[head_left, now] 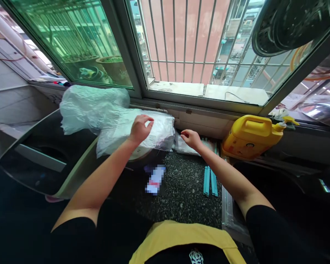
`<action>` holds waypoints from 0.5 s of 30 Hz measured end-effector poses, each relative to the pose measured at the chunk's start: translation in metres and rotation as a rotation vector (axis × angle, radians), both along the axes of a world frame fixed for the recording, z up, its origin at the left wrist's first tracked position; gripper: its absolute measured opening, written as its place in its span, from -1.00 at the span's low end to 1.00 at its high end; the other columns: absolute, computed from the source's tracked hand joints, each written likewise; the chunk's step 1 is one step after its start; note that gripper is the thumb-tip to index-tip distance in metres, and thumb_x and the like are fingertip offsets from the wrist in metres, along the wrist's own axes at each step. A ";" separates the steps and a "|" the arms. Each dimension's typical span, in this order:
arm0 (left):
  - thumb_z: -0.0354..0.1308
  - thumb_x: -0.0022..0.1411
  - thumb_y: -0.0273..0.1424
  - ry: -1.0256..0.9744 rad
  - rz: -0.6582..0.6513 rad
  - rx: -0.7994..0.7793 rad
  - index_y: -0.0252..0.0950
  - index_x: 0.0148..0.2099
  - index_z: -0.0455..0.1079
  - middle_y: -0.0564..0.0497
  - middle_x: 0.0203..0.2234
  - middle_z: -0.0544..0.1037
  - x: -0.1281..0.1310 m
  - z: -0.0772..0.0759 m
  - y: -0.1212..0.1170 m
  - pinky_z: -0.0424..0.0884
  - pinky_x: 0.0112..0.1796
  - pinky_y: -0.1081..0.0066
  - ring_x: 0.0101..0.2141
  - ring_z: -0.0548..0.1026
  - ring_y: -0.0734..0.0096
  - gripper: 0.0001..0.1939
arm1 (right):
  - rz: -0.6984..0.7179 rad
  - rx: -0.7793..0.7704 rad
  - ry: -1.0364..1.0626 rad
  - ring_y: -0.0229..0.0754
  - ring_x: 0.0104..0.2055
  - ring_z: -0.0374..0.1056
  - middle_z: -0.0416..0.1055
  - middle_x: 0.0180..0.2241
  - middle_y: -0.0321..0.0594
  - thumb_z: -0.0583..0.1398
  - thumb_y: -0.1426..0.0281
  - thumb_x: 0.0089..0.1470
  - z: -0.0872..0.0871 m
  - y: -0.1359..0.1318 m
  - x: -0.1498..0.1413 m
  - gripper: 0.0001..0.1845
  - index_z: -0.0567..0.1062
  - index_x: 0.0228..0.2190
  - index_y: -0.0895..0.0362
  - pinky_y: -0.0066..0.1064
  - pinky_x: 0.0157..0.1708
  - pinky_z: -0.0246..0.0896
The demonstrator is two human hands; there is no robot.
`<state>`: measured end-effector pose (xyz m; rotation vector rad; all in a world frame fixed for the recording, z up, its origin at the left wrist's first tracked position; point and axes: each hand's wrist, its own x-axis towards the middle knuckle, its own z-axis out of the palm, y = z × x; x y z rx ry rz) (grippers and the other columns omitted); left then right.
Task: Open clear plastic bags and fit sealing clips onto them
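My left hand (141, 129) is above a crinkled clear plastic sheet (114, 126). Its fingers are loosely curved, with the thumb apart from them and nothing visible between. The sheet drapes over a round-fronted appliance (140, 153) on the counter. My right hand (191, 139) is to the right, over a flat, clear-wrapped packet (183, 145) by the wall. Its thumb and fingers are drawn together, and anything they pinch is too small to make out. Below the right forearm lie several turquoise strips (210, 181), side by side.
A dark speckled counter (181, 183) runs under the window. On it lies a blurred white and purple packet (156, 179). To the right stands a yellow jug (251, 137). A large dark appliance (46, 154) stands on the left. A barred window is ahead.
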<state>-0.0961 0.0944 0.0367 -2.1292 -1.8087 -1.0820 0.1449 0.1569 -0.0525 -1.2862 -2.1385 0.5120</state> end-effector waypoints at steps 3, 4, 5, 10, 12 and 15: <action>0.06 0.12 -0.43 0.018 0.148 -0.071 -0.30 -0.36 0.44 -0.08 -0.38 0.53 -0.037 -0.003 -0.009 0.35 -0.12 0.25 -0.25 0.45 0.23 -0.86 | 0.031 0.078 -0.040 -0.18 -0.29 0.40 0.49 -0.28 -0.19 0.19 0.32 0.03 0.013 -0.006 -0.029 -0.75 0.52 -0.22 0.09 -0.40 -0.30 0.23; 0.05 0.12 -0.42 0.019 0.181 -0.089 -0.30 -0.37 0.44 -0.08 -0.38 0.53 -0.043 -0.005 -0.012 0.35 -0.12 0.26 -0.25 0.45 0.23 -0.86 | 0.024 0.092 -0.053 -0.16 -0.26 0.39 0.47 -0.26 -0.18 0.20 0.31 0.02 0.016 -0.007 -0.036 -0.72 0.51 -0.19 0.09 -0.40 -0.30 0.22; 0.05 0.11 -0.42 0.020 0.205 -0.103 -0.29 -0.38 0.44 -0.07 -0.38 0.54 -0.048 -0.007 -0.014 0.35 -0.12 0.26 -0.25 0.45 0.23 -0.86 | 0.015 0.106 -0.066 -0.14 -0.23 0.38 0.46 -0.23 -0.17 0.21 0.30 0.01 0.018 -0.007 -0.042 -0.69 0.49 -0.16 0.09 -0.39 -0.30 0.22; 0.05 0.12 -0.43 0.043 0.243 -0.151 -0.29 -0.36 0.46 -0.07 -0.36 0.55 -0.052 -0.016 -0.020 0.35 -0.10 0.27 -0.23 0.46 0.23 -0.84 | 0.028 0.198 -0.117 -0.09 -0.19 0.33 0.43 -0.22 -0.12 0.20 0.40 0.00 0.022 0.003 -0.057 -0.80 0.52 -0.27 0.09 -0.35 -0.26 0.18; 0.07 0.13 -0.43 0.061 0.231 -0.184 -0.30 -0.33 0.47 -0.08 -0.34 0.55 -0.047 -0.017 -0.019 0.34 -0.08 0.27 -0.21 0.46 0.23 -0.85 | 0.041 0.230 -0.114 -0.11 -0.23 0.32 0.43 -0.26 -0.13 0.15 0.44 0.03 0.024 0.006 -0.058 -0.85 0.53 -0.36 0.09 -0.36 -0.28 0.15; 0.13 0.12 -0.39 0.107 0.162 -0.216 -0.31 -0.25 0.47 -0.09 -0.29 0.54 -0.033 -0.016 -0.016 0.32 -0.04 0.25 -0.16 0.44 0.21 -0.84 | 0.044 0.279 -0.064 -0.15 -0.25 0.31 0.42 -0.29 -0.14 0.12 0.46 0.04 0.033 0.006 -0.057 -0.83 0.53 -0.40 0.10 -0.39 -0.29 0.12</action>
